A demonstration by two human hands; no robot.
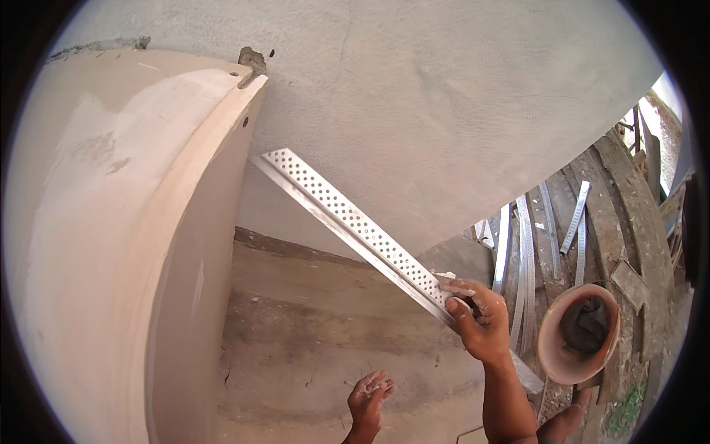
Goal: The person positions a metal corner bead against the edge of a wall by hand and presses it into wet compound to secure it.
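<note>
My right hand (pixel 481 314), dusted with white, grips the lower end of a perforated metal corner bead (pixel 355 226). The bead slants up and to the left, and its far tip comes close to the edge of a beige plastered wall corner (pixel 200 170); whether it touches there I cannot tell. Rows of small round holes run along its upper flange. Lower down, my left hand (pixel 371 396) hangs apart from the bead, fingers loosely bent and whitened, with nothing visible in it.
Several metal strips (pixel 525 259) lie on wooden planks (pixel 606 200) at the right. An orange-brown bucket (pixel 551 340) with something dark inside stands beside them. A grey plastered wall (pixel 458 96) fills the back. A bare foot (pixel 566 422) shows at the lower right.
</note>
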